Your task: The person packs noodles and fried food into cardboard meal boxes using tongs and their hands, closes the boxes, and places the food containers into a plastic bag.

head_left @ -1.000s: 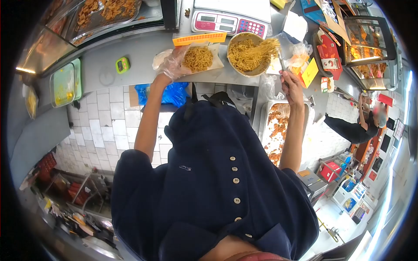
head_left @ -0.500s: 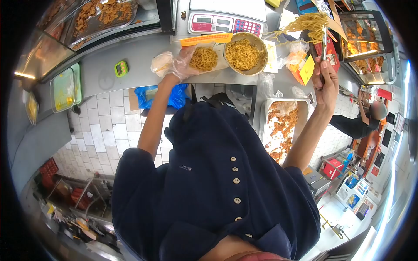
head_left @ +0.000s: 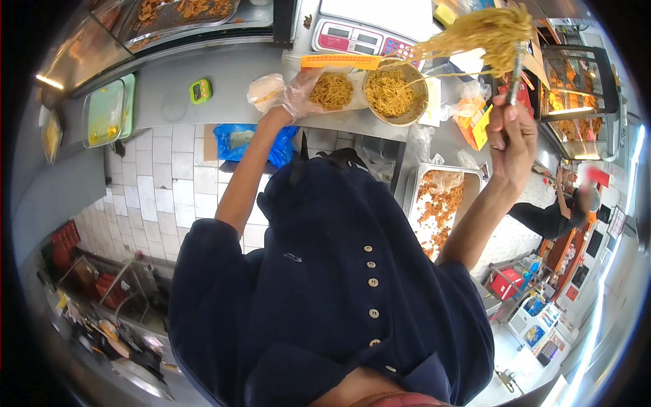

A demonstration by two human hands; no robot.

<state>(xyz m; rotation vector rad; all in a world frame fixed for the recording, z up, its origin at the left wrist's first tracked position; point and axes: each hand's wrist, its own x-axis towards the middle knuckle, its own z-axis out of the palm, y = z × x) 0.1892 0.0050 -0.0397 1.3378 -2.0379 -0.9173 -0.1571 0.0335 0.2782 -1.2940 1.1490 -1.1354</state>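
Observation:
My left hand (head_left: 291, 102), in a clear plastic glove, is closed round the left side of an open paper container with an orange edge (head_left: 342, 62). Noodles (head_left: 331, 91) lie inside it. Just right of it stands a round bowl (head_left: 422, 108) of noodles. My bare right hand (head_left: 510, 139) grips metal tongs (head_left: 515, 74), raised at the right. A large clump of noodles (head_left: 485, 37) hangs from their tips, with strands trailing left towards the bowl.
Behind the bowl is a scale (head_left: 352, 37). A green timer (head_left: 200, 91) and a green tray (head_left: 105, 115) are at the left. A metal tray of food (head_left: 441, 203) is near my right arm. Another person (head_left: 559, 210) stands far right.
The tongs first lifted noodles from above the bowl up and to the right. They are now higher, with the noodle clump spread leftward. My left hand stays on the container.

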